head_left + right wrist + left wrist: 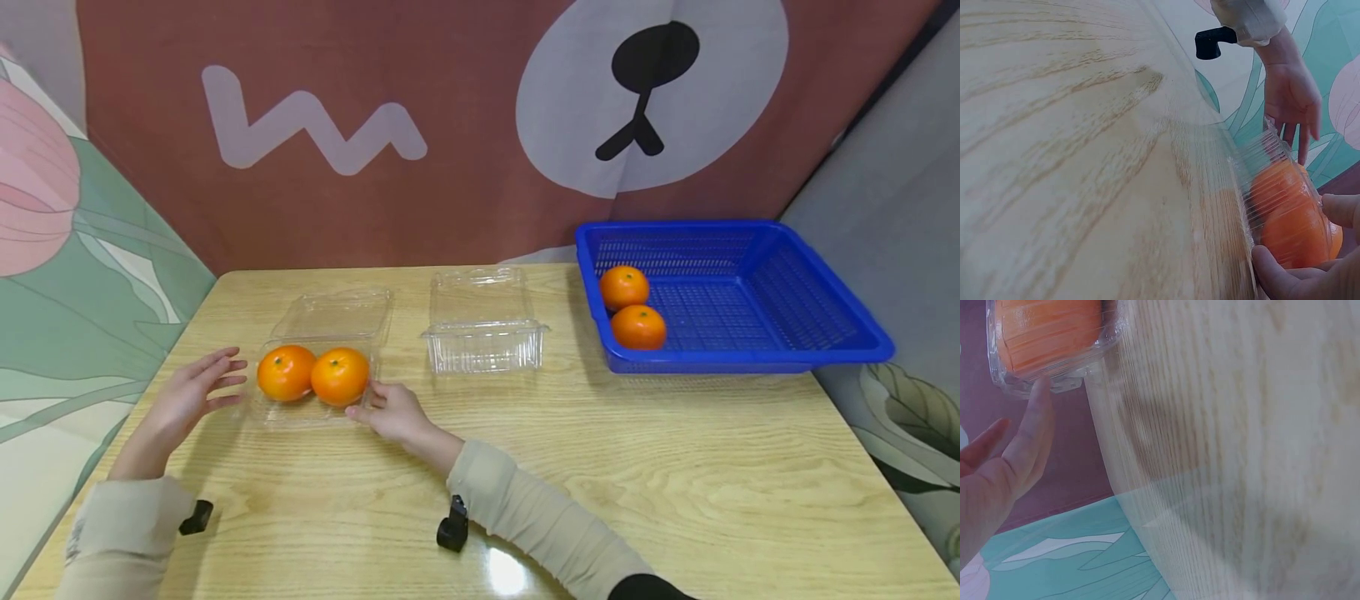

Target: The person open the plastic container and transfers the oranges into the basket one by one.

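Note:
Two oranges (340,377) sit side by side in the left clear plastic clamshell box (288,417), whose lid (337,315) is folded back. At the box's right front corner my right hand (393,412) grips the wall, thumb in front and fingers at the side, close to the right orange. My left hand (191,400) is beside the box's left wall, fingers extended and holding nothing. In the left wrist view, one fingertip (1041,387) appears at the box's edge; contact is unclear. The right wrist view shows the oranges (1294,234) through the ribbed wall.
A second clear clamshell box (486,348) stands with its lid raised at the middle back of the wooden table (525,433). On the right is a blue plastic basket (720,358) with two oranges (637,327) at its left end. A printed curtain (450,217) hangs behind.

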Action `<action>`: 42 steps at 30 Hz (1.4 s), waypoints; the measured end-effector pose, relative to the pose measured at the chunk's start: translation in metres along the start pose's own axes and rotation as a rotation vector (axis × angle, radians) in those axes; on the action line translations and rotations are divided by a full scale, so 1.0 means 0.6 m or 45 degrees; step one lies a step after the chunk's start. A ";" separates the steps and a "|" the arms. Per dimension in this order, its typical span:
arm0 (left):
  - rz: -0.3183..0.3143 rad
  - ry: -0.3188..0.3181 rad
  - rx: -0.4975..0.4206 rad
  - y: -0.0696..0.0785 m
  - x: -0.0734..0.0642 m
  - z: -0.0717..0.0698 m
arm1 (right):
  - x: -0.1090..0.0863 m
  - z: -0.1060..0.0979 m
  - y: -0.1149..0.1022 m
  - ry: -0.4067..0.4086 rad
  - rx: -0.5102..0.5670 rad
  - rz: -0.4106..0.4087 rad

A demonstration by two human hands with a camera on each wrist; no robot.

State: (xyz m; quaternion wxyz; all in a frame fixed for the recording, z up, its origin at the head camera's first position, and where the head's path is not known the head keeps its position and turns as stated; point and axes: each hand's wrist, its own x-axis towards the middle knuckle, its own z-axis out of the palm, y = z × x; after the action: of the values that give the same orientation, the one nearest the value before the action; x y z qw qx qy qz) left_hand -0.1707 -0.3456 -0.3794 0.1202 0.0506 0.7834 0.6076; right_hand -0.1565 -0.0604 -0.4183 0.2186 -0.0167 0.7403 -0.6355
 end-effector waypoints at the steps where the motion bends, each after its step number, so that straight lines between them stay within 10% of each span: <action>1: -0.031 -0.008 0.053 0.000 0.000 0.000 | 0.000 0.000 0.000 0.000 -0.003 -0.001; 5: -0.109 -0.081 0.238 0.000 -0.001 0.003 | 0.000 -0.001 0.001 -0.003 -0.007 -0.008; 17: -0.336 -0.186 0.262 -0.003 -0.002 0.009 | 0.000 -0.001 0.001 0.005 0.009 0.027; 32: -0.284 -0.239 0.204 -0.013 -0.004 0.007 | -0.002 -0.012 0.000 0.086 -0.056 -0.025; 42: -0.273 -0.233 0.210 -0.015 -0.002 0.008 | -0.003 -0.022 -0.007 0.214 -0.141 -0.303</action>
State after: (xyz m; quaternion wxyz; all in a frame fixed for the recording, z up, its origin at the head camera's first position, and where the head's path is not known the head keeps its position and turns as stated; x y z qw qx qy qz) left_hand -0.1677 -0.3435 -0.3892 0.2505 0.0316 0.8173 0.5180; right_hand -0.1602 -0.0482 -0.4126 0.0777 -0.0629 0.7827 -0.6143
